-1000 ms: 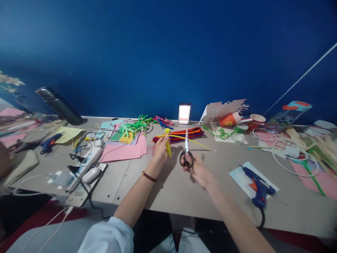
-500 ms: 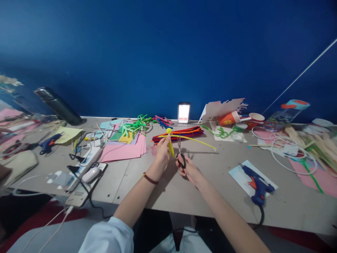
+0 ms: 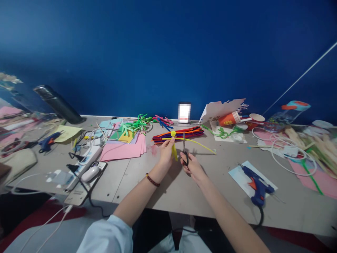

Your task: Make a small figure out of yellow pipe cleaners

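Between the fingers of my left hand are yellow pipe cleaners, with a small yellow ball shape at the top and strands hanging below. One long yellow pipe cleaner runs out to the right and bends down at its end. My right hand is closed around the dark handles of a pair of scissors. The scissor blades point upward and cross the long strand; whether they have cut into it I cannot tell. Behind both hands lies a bundle of red, orange and purple pipe cleaners.
A blue glue gun rests on a light card at right. Pink paper sheets, green pipe cleaners and a power strip are at left. A lit phone stands against the wall. Paper cups lie at back right.
Both hands have shifted slightly to the right, carrying the yellow pipe cleaners and the scissors. The scissors now cross the long strand a little further right in view.
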A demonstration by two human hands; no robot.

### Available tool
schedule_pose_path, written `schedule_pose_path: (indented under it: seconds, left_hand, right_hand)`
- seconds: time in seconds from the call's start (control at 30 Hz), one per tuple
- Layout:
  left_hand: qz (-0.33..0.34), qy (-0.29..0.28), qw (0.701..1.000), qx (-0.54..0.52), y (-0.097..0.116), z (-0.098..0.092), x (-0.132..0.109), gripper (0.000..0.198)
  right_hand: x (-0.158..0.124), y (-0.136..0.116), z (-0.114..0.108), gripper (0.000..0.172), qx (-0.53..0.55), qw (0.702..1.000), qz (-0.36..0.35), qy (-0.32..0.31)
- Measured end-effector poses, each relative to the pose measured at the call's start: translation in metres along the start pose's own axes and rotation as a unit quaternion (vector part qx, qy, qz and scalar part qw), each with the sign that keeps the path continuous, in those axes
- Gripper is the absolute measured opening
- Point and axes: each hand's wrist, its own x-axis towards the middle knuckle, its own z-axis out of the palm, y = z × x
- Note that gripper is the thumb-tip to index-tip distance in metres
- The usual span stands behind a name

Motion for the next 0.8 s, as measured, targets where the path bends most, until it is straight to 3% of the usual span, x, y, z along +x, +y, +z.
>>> schedule_pose_path:
  seconds: [0.8]
  left_hand:
    - [-0.013, -0.010, 1.000, -0.016, -0.0019, 0.0017, -0.0018, 0.031]
  right_hand:
    - [0.0027, 0.0019, -0.0009, 0.045, -0.013, 1.000, 0.000, 0.028]
